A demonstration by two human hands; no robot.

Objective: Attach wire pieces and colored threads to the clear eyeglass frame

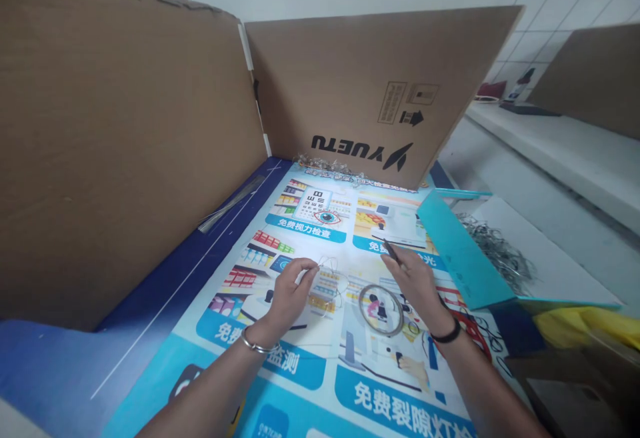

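My left hand pinches a thin bent wire piece, whose loops hang to the right of the fingertips above the printed poster. A slim dark tool is gripped in my right hand, its tip pointing up and left, apart from the wire piece. Below and between the hands, a coil of wire lies on the poster. Just right of the coil sits a smaller ring.
Cardboard panels stand at the back and left. A turquoise box at the right holds tangled wire pieces. Clear, tangled bits lie by the back panel. Thin strips rest at the left, yellow material at the right.
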